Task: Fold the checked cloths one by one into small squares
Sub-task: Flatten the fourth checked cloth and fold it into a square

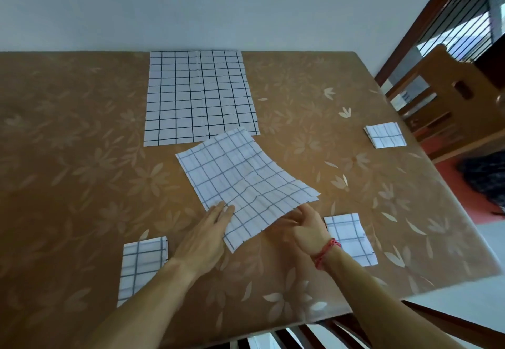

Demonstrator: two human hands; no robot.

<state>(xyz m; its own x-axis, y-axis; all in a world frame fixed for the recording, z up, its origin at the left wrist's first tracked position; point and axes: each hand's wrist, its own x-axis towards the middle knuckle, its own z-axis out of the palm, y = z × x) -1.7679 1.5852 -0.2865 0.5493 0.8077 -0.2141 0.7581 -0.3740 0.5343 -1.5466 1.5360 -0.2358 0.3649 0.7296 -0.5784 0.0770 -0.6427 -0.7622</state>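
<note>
Half-folded checked cloth (240,182) just ahead of both hands, long axis slanting from near-left to far-right; left hand (207,235) flat, spread on near-left corner; right hand (303,228) apparently pinching near-right edge, nearer the raised layers.

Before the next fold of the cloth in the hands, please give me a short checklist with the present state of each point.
1. Left hand rests flat on the cloth being folded: ok.
2. Right hand pinches its near right corner: ok.
3. Cloth lies flat: not ok, right side lifted and wavy.
4. Layered edges match at the right corner: not ok, slightly apart.
5. Clear of the big unfolded cloth: not ok, far corner overlaps it.
6. Clear of the folded square beside the right hand: ok.
</note>
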